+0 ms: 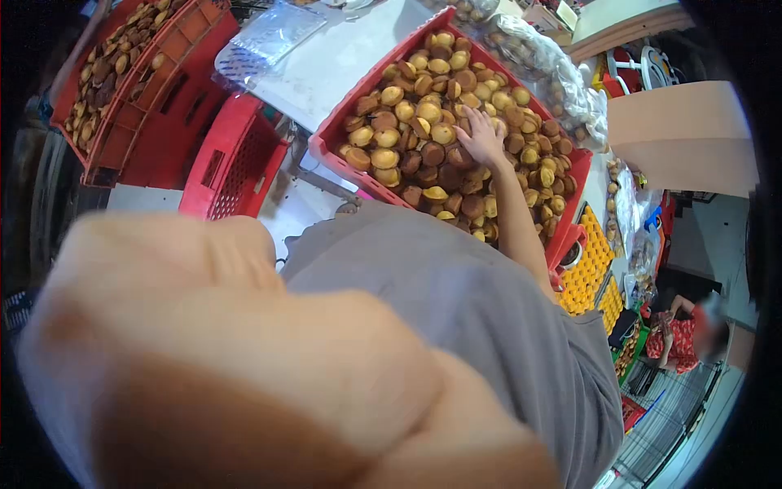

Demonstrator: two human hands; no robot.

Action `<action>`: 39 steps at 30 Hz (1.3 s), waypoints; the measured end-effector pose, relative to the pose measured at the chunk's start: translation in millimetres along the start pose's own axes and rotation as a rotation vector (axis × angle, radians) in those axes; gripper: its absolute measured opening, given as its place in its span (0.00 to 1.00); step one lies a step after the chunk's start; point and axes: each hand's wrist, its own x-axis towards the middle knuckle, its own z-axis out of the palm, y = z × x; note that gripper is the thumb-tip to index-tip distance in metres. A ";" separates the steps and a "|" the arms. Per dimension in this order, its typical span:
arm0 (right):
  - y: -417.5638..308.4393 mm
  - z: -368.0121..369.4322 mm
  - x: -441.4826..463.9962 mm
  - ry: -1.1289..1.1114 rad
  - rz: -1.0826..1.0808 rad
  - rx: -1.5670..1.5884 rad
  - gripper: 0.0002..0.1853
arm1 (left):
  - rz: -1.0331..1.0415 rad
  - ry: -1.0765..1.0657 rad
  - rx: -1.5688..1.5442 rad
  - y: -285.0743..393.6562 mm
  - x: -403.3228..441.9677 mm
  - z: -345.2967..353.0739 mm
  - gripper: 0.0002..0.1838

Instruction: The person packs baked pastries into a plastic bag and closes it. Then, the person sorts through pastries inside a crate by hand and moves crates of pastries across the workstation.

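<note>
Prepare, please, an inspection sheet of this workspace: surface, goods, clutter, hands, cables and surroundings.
Surface: white table, partly covered.
Goods: many small golden and brown cakes, heaped in a red crate.
Clutter: transparent plastic packets and bagged cakes around the crate.
Hands: right hand rests on the heap, fingers spread; left hand is blurred, close to the camera, its grip unclear.
Cables: nothing clearly seen.
Surroundings: another filled crate at picture left; a person in red at far right.
</note>
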 end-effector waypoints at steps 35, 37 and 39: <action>-6.1 -3.3 -0.8 0.023 0.016 -0.038 0.31 | 0.115 0.006 0.180 -5.9 -4.0 -4.9 0.11; -6.7 -4.3 -2.3 0.032 0.020 -0.026 0.31 | 0.138 0.018 0.185 -9.1 -1.9 -2.7 0.11; -6.6 -3.7 -1.7 0.032 0.023 -0.022 0.30 | 0.167 0.027 0.192 -13.5 0.7 -0.3 0.11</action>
